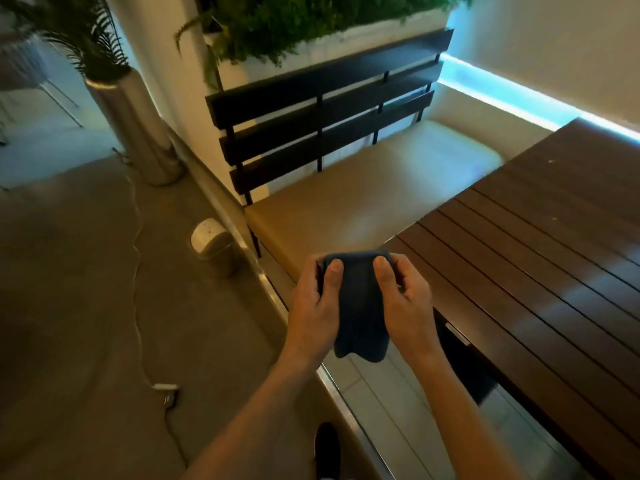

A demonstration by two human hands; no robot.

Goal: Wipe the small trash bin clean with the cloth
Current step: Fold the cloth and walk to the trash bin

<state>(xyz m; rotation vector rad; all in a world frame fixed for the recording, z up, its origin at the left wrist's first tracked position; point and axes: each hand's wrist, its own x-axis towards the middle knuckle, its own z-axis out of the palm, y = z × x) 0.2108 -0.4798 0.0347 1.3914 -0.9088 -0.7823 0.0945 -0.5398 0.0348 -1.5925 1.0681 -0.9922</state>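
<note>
Both hands, left hand (313, 306) and right hand (407, 299), pinch the dark cloth (358, 306) between curled fingers; the bin (211, 242) sits well left, untouched.

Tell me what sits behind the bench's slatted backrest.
Behind the backrest sits a white planter full of green plants. The slats hide its lower part.

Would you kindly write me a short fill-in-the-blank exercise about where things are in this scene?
1. The dark blue cloth is held by ____ hands.
2. The small trash bin stands on the ____, left of the bench.
3. The bin's lid is ____ in colour.
4. Right of the hands lies a slatted ____ table.

Missing words: both; floor; white; wooden
</note>
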